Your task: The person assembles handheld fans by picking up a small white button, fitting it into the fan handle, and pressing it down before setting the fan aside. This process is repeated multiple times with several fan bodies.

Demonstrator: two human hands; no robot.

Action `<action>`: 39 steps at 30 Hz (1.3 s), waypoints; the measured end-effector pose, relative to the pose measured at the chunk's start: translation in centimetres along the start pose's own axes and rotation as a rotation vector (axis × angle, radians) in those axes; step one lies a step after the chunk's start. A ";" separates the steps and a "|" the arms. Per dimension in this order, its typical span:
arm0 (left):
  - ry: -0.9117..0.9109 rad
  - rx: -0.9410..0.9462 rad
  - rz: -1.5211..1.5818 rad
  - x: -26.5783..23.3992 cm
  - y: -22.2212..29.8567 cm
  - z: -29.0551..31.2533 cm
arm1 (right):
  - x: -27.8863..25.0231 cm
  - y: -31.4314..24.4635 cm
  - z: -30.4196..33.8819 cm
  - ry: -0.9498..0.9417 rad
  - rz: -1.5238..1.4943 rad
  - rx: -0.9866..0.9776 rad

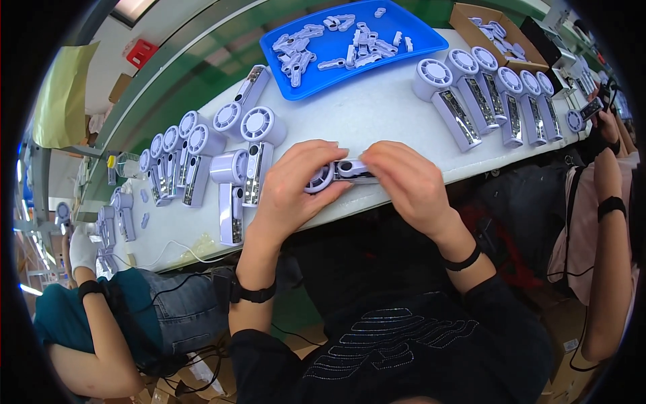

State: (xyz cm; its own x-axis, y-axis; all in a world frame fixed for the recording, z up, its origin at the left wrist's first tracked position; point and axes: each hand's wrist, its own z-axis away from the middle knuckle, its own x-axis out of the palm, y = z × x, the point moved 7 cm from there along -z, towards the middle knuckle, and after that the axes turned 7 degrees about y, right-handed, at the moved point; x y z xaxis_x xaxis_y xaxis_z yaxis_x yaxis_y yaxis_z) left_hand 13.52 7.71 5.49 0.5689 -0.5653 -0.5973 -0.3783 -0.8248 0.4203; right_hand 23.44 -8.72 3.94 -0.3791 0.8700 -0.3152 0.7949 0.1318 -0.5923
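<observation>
Between my two hands, at the front edge of the white table, lies a lavender handheld fan [321, 178], its round head to the left and its handle to the right. My left hand [294, 182] is wrapped round the fan's head, thumb and fingers closed on it. With its fingertips pinched together, my right hand [407, 183] presses on a small lavender cover piece [351, 167] with a dark oval spot, which lies along the handle. Part of the handle is hidden under the right fingers.
A blue tray [296, 91] of loose lavender covers stands at the back, beside a cardboard box [464, 27] with more. Several fans with exposed circuit boards [457, 120] stand on the right; others [196, 161] stand on the left. Co-workers sit on both sides, one with a white-gloved hand [83, 249].
</observation>
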 end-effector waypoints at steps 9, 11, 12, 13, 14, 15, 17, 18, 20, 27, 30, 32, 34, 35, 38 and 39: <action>0.034 -0.073 0.020 -0.3 -0.1 0.1 | -0.2 -0.3 -0.6 0.002 -0.036 0.004; 0.043 -0.085 0.033 -0.4 -0.2 -0.1 | -0.2 -0.1 -0.7 -0.013 -0.040 -0.001; 0.043 -0.072 0.045 -0.4 0.0 -0.2 | -0.1 0.0 -0.6 -0.028 -0.044 -0.002; 0.043 -0.058 0.056 -0.4 0.1 -0.3 | 0.0 0.0 -0.5 -0.043 -0.048 -0.002; 0.042 -0.044 0.067 -0.4 0.1 -0.3 | 0.0 0.0 -0.5 -0.043 -0.048 -0.001; 0.041 -0.044 0.067 -0.3 0.1 -0.2 | 0.0 0.0 -0.5 -0.036 -0.042 -0.003; 0.039 -0.027 0.051 -0.2 -0.1 0.0 | 0.0 -0.1 -0.5 -0.020 -0.031 -0.009; 0.037 -0.018 0.042 -0.1 0.0 0.0 | 0.2 -0.2 -0.5 -0.020 -0.031 -0.009; 0.043 -0.026 0.045 -0.1 0.0 0.0 | 0.2 -0.4 -0.4 0.017 -0.024 -0.004; 0.077 -0.110 0.090 0.0 -0.3 0.0 | 0.1 0.4 -0.3 -0.016 -0.074 0.083; 0.067 -0.134 0.096 0.0 -0.3 -0.1 | 0.2 1.1 -0.1 -0.070 -0.115 0.150; 0.058 -0.128 0.095 0.0 -0.2 -0.2 | 0.2 1.5 0.1 -0.059 -0.175 0.189; 0.043 -0.115 0.091 0.0 0.0 -0.3 | 0.2 1.7 0.1 -0.055 -0.205 0.210; 0.043 -0.117 0.091 -0.1 0.0 -0.3 | 0.2 1.7 0.0 -0.061 -0.204 0.207; 0.015 -0.122 0.084 0.0 0.0 -0.4 | 0.0 1.7 -0.2 -0.076 -0.205 0.202; 0.016 -0.124 0.084 -0.1 0.0 -0.3 | 0.0 1.6 -0.3 -0.092 -0.189 0.195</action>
State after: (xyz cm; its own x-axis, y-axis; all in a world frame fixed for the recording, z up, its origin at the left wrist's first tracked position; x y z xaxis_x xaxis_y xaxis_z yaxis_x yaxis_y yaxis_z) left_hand 13.73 7.73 5.77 0.5511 -0.6314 -0.5456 -0.3325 -0.7658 0.5505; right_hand 24.86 -8.34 3.20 -0.5601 0.7909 -0.2465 0.6036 0.1858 -0.7753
